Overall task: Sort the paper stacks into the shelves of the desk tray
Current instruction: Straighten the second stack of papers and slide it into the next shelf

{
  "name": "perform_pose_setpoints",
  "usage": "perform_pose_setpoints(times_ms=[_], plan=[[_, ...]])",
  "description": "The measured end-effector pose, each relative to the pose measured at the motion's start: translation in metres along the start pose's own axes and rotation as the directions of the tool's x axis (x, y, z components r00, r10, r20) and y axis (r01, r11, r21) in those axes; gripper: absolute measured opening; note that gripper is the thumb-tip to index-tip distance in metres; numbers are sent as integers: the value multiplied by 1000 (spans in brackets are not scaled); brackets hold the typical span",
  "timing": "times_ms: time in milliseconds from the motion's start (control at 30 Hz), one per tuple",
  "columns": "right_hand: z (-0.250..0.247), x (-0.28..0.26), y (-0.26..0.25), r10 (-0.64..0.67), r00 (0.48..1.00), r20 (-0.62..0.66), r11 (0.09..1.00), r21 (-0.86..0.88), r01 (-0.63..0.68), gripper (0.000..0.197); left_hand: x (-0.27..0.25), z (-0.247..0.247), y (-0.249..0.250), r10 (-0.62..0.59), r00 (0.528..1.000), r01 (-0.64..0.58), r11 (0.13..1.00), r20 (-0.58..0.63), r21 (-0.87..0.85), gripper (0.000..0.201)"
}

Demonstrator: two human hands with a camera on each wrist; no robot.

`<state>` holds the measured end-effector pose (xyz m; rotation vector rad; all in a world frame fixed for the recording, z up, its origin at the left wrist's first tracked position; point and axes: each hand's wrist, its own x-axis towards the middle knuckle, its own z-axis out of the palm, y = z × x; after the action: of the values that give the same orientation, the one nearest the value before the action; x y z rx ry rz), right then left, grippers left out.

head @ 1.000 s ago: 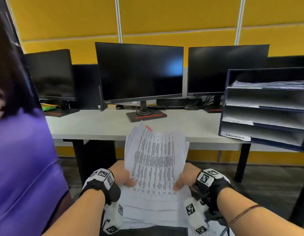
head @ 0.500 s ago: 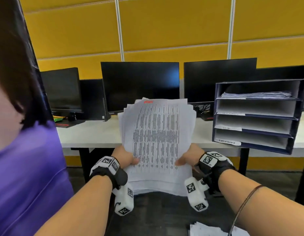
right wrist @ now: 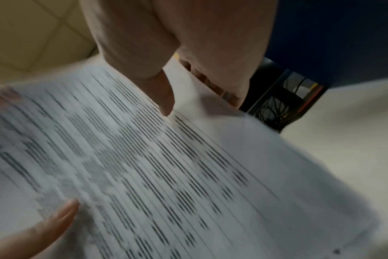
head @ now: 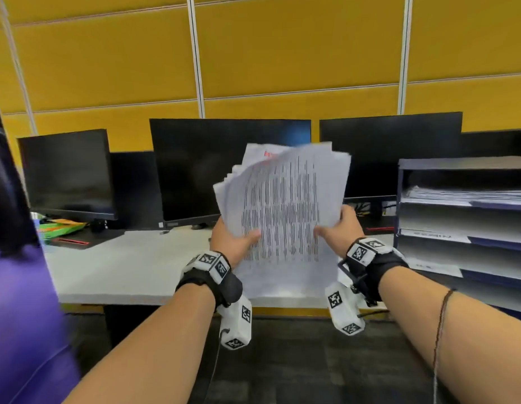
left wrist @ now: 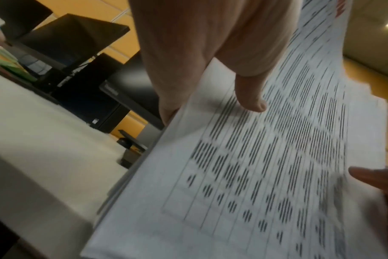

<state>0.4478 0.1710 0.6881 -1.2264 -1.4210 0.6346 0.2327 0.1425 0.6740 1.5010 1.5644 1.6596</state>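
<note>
A stack of printed paper (head: 282, 217) stands nearly upright in the air over the white desk (head: 128, 266), its sheets fanned unevenly at the top. My left hand (head: 233, 239) grips its left edge, thumb on the front. My right hand (head: 338, 228) grips the right edge the same way. The left wrist view shows the printed page (left wrist: 266, 175) under my left thumb (left wrist: 253, 98); the right wrist view shows the page (right wrist: 166, 166) under my right thumb (right wrist: 166, 98). The dark blue desk tray (head: 399, 199) stands on the right with several shelves; papers (head: 463, 193) lie on its top shelf.
Three dark monitors (head: 195, 170) line the back of the desk before a yellow partition wall. Green and orange items (head: 59, 227) lie at the far left. A person in a purple top (head: 23, 316) is close on my left. Dark floor lies below.
Both hands have lifted the paper stack from my lap up to desk height and forward. The view has tilted upward, and the tray now sits further right.
</note>
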Motion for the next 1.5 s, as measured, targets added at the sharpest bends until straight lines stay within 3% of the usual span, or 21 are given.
perform_pose_setpoints(times_ms=[200, 300, 367, 500, 667, 733, 800, 867, 967, 1067, 1200, 1267, 1333, 1433, 1500], plan=[[10, 30, 14, -57, 998, -13, 998, 34, 57, 46, 32, 12, -2, 9, 989, -30, 989, -148, -141, 43], [6, 34, 3, -104, 992, 69, 993, 58, 100, 52, 37, 10, 14, 62, 993, -81, 976, -100, -202, 48], [5, 34, -6, -126, 991, 46, 989, 83, 122, 45, 37, 12, 22, 113, 990, -124, 982, -82, -142, 40], [12, 27, -20, -187, 981, 52, 976, 122, 179, 44, 38, 15, 28, 144, 968, -167, 981, -204, -102, 29], [11, 38, -34, -248, 967, 53, 948, 219, 231, 74, 39, 10, 27, 145, 976, -174, 968, -160, -179, 63], [8, 43, -39, -268, 958, 98, 947, 212, 243, 79, 44, 7, 30, 137, 982, -158, 973, -132, -170, 73], [4, 47, -40, -233, 970, 64, 952, 221, 214, 82, 48, 2, 35, 114, 983, -137, 977, -141, -162, 77], [4, 50, -41, -188, 982, 14, 955, 235, 179, 79, 52, 2, 41, 135, 983, -150, 981, -124, -120, 64], [11, 50, -42, -236, 971, 38, 964, 131, 230, 68, 55, 8, 47, 118, 983, -118, 993, -141, 7, 37], [12, 47, -51, -294, 956, -21, 948, 117, 294, 55, 57, 12, 52, 103, 979, -104, 995, -175, 6, 34], [20, 43, -68, -371, 928, -16, 922, 113, 371, 47, 55, 24, 67, 180, 963, -186, 983, -198, -8, 24], [19, 47, -69, -342, 938, -55, 919, 190, 346, 53, 57, 23, 71, 210, 950, -223, 974, -229, -31, 30], [16, 52, -58, -228, 973, -32, 942, 245, 228, 62, 57, 14, 64, 177, 964, -188, 981, -198, -38, 42], [16, 48, -27, -99, 992, 77, 982, 168, 85, 67, 54, 3, 40, 75, 995, -79, 995, -69, -62, 40], [21, 44, -13, -109, 989, 103, 992, 81, 101, 59, 51, 0, 32, 36, 999, -39, 996, -40, -83, 35]])
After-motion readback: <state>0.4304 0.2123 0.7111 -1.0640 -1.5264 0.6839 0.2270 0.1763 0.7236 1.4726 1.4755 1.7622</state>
